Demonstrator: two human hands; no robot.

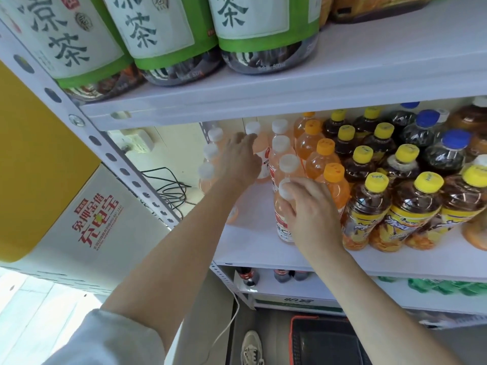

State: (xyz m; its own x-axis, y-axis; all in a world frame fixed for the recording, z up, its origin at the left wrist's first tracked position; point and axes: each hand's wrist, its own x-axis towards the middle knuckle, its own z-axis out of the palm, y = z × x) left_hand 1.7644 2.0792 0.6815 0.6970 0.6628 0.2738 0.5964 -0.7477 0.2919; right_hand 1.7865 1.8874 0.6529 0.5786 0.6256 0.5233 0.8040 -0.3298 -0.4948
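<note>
One white-capped bottle (279, 216) stands gripped under the right hand (313, 217).

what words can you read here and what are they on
"凉茶": label of the green-labelled bottles on the top shelf.
"免押金借" and "充电宝": red print on the white box.
Small line under that: too small to read.
Label of the pink bottle in the right hand: mostly hidden, unreadable.
Labels of the yellow-capped bottles: blurred.
Carton on the lower shelf: blurred.

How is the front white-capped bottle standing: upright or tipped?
Upright: the bottle stands base down on the shelf, white cap on top.
</note>
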